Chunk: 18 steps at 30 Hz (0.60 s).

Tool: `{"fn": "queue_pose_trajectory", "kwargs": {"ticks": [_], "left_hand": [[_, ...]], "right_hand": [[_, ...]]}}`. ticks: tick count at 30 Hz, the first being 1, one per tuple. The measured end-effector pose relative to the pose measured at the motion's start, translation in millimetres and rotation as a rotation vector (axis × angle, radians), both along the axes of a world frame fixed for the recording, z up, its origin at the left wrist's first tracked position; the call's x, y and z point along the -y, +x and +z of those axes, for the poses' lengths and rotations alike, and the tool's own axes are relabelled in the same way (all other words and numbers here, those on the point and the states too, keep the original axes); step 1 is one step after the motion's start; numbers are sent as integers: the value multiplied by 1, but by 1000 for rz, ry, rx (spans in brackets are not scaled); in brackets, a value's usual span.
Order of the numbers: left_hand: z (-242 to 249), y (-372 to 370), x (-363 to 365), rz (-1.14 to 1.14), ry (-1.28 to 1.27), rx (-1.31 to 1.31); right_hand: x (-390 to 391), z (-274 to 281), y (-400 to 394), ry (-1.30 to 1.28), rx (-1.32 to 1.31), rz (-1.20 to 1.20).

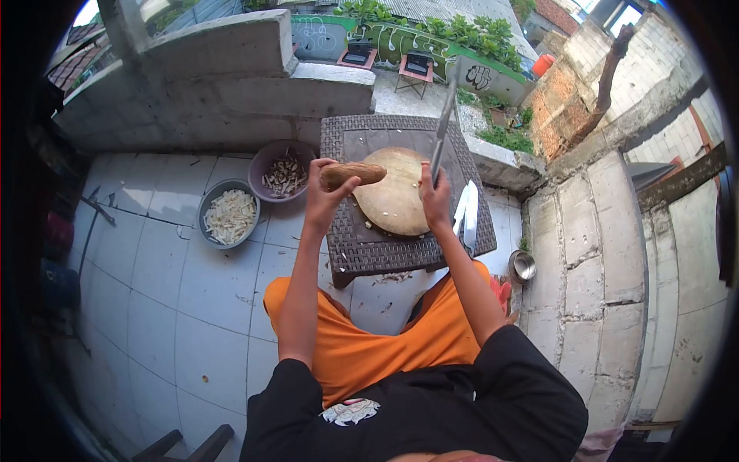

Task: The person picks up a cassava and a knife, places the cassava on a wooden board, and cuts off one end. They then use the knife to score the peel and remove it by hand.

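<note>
My left hand (325,192) is closed around a brown, unpeeled cassava root (365,174), held level above the left side of a round wooden chopping board (400,202). In my right hand (436,199) is the handle of a knife (444,115), its long blade pointing up and away from me, apart from the root. A few small pale scraps lie on and around the board. It rests on a dark brown woven-pattern table (354,258) in front of my knees.
Another blade (466,209) lies at the table's right edge. On the tiled floor to the left stand a grey basin (223,242) of white cut pieces and a purple basin (289,196) of brown peelings. A metal bowl (523,266) sits by the right wall (581,269).
</note>
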<state>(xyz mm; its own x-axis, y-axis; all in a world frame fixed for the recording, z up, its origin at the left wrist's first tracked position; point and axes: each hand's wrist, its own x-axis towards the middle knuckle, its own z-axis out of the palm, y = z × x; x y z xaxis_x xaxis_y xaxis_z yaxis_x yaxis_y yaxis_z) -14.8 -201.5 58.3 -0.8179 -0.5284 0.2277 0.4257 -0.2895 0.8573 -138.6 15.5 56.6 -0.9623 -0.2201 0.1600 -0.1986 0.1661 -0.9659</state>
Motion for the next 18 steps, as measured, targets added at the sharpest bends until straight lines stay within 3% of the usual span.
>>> {"fn": "queue_pose_trajectory", "kwargs": {"ticks": [2, 3, 6, 8, 10, 13, 18], "left_hand": [[-11, -6, -23, -44, -335, 163], [-9, -4, -34, -55, -344, 179], [-6, 5, -57, -224, -513, 439], [-12, 7, -56, 113, -1358, 313], [-18, -2, -52, 4, -1218, 403], [-9, -1, -66, 84, -1398, 387], [-11, -10, -72, 61, -1345, 504]], "right_hand": [[-36, 6, 29, -141, 70, 76], [-50, 11, 45, -273, 126, 167], [-79, 31, 82, -275, 187, 179], [-90, 20, 91, -225, 143, 160], [-103, 9, 95, 6, 161, 185], [-102, 9, 109, 162, 108, 104], [-112, 18, 122, 332, 180, 123]]}}
